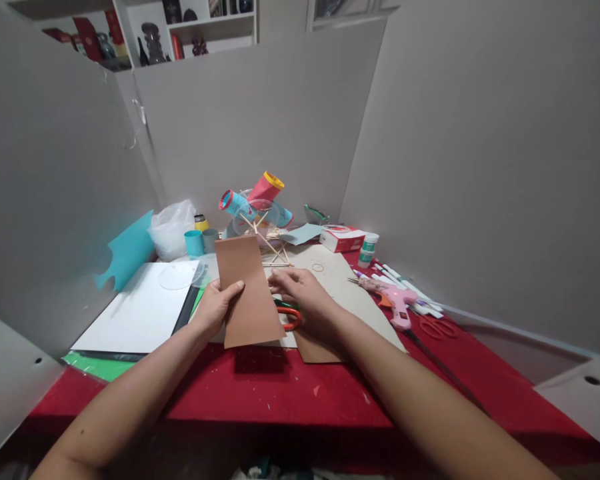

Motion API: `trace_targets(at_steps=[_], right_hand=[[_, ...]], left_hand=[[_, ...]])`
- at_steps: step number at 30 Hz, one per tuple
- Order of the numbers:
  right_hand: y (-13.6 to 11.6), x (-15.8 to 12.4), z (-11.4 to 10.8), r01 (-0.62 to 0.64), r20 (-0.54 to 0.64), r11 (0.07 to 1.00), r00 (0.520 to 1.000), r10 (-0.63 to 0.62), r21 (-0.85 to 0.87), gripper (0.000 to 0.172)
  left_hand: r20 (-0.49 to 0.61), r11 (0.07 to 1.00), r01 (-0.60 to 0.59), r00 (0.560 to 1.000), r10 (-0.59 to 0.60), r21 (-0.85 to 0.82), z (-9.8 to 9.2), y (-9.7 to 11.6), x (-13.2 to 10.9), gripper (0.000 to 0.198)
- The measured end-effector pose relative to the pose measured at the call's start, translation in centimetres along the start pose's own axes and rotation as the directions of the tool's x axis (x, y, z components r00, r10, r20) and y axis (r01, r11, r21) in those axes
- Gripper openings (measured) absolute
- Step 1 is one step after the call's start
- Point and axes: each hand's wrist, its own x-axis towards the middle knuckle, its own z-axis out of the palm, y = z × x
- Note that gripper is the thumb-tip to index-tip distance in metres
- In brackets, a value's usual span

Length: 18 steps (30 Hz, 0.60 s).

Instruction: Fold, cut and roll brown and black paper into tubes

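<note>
**Brown card held up over the middle of the red table**

The left hand (214,308) pinches the brown card (247,293) at its left long edge, thumb on the face. The card is raised off the table (280,393), its long axis running away from the person and the far short edge leaning slightly left. The right hand (303,293) lies palm down on the beige cardboard sheet (350,293), fingers stretched left to the card's right edge, over the orange-handled scissors (291,319); whether it grips anything cannot be told. A pink glue gun (397,300) lies near the right edge, and a white sheet (140,313) lies toward the left.
</note>
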Motion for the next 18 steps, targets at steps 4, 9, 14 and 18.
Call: trace_targets(at_steps=[4,9,14,18], right_hand=[[0.0,-1.5,0.3,-0.114,0.169,0.982,0.982,0.089,0.150,0.050],[-0.1,-2.5,0.7,-0.143,0.219,0.960,0.972,0.090,0.242,0.042],[-0.1,-2.2,0.6,-0.078,0.061,0.956,0.996,0.063,0.282,0.038],[0.1,-2.0,0.5,-0.065,0.014,0.964,0.998,0.064,0.256,0.034]], left_hand=[[-0.054,0.998,-0.043,0.997,0.046,0.054,0.1,-0.5,-0.2,0.040],[-0.027,1.000,-0.027,0.999,0.027,0.012,0.6,-0.9,-0.3,0.045],[0.070,1.000,0.003,0.998,-0.004,0.006,1.1,-1.0,-0.6,0.046],[0.100,0.999,0.024,0.995,-0.028,0.045,1.2,-1.0,-1.1,0.046]])
